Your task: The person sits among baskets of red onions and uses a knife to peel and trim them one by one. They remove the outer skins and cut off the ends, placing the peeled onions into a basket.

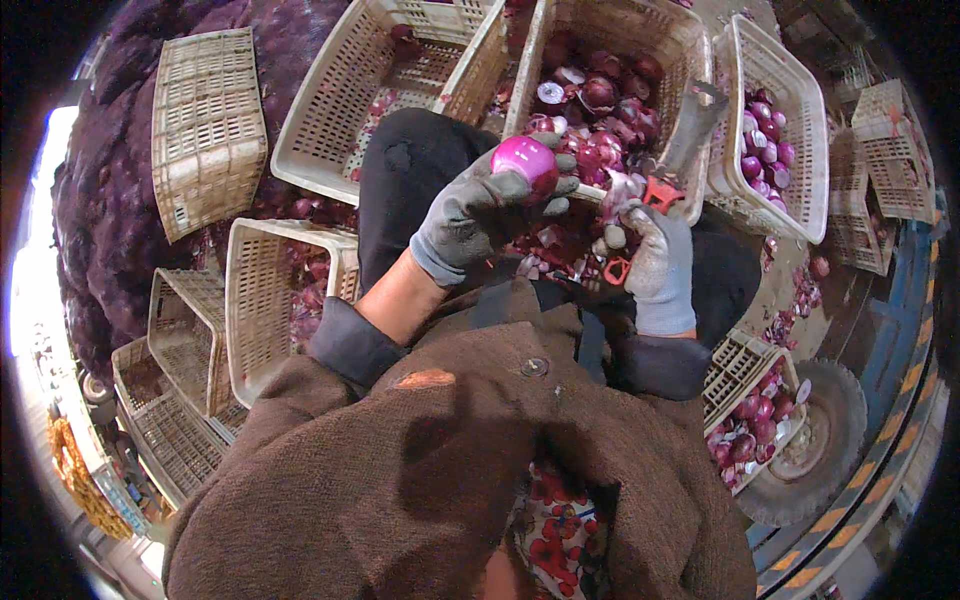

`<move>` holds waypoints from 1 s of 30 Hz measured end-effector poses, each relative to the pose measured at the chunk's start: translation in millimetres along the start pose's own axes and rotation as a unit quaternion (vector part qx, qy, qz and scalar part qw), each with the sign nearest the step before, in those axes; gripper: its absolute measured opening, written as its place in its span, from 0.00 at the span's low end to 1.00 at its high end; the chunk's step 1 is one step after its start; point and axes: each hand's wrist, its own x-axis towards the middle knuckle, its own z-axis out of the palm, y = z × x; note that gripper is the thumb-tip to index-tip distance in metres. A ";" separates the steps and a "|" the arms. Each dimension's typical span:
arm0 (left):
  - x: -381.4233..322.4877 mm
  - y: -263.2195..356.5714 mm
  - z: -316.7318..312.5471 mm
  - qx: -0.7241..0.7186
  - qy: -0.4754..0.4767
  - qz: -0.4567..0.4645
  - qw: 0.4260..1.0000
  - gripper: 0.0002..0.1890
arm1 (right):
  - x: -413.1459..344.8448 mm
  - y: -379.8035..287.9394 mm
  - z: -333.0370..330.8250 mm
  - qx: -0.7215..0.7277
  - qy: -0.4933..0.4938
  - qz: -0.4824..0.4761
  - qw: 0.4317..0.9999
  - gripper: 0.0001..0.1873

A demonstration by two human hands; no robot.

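My left hand (480, 206), in a grey coated glove, holds a shiny purple-red onion (527, 166) over my lap; part of it looks peeled. My gloved right hand (658, 259) is closed round a tool with red handles (661, 193) and a broad grey metal blade or jaw (694, 127), tilted up over a crate's rim. A pale, papery piece of onion skin (621, 193) is at the fingers of that hand. Just beyond both hands stands a plastic crate (525, 67) with red onions (600, 91) and loose skins. The tool's exact kind is unclear.
A crate of peeled onions (810, 150) stands at the right, one nearly emptied (307, 127) at the upper left. More crates (244, 315) lie left. Purple mesh sacks (112, 187) are heaped at the far left. A wheel (840, 442) and an onion-filled crate (750, 375) are at the lower right.
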 end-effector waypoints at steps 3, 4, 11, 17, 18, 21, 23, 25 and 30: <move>0.6 1.7 -1.9 -0.003 0.000 -0.035 0.999 0.37 | 5.7 -5.8 14.2 -0.152 0.059 -0.219 0.962 0.10; 2.1 1.4 -2.5 -0.009 -0.007 -0.042 0.999 0.36 | 8.1 -6.2 13.3 -0.139 0.067 -0.186 0.970 0.11; 1.8 -5.0 0.2 0.005 0.041 -0.060 0.997 0.33 | -0.8 -15.0 38.4 -0.113 -0.031 -0.083 0.990 0.13; 7.1 -8.8 7.5 0.133 0.061 -0.019 0.989 0.27 | -2.7 -13.5 50.2 -0.144 -0.042 -0.072 0.986 0.12; 6.5 -8.4 9.7 0.151 0.060 -0.018 0.987 0.27 | -1.1 -12.1 47.5 -0.205 -0.036 -0.086 0.974 0.12; 6.3 -6.8 10.1 0.240 0.061 -0.021 0.969 0.28 | 0.2 -8.6 41.2 -0.157 -0.048 -0.064 0.984 0.12; 10.9 -4.0 -4.1 0.346 0.064 -0.032 0.936 0.30 | 1.1 -4.4 36.4 -0.122 -0.058 -0.045 0.990 0.12; 9.3 -5.3 0.2 0.315 0.037 0.001 0.948 0.33 | 1.7 -2.4 37.3 -0.105 -0.055 -0.047 0.992 0.11; 9.8 -1.2 9.8 0.327 0.009 0.013 0.945 0.36 | -0.5 -5.0 34.3 -0.133 -0.049 -0.076 0.987 0.10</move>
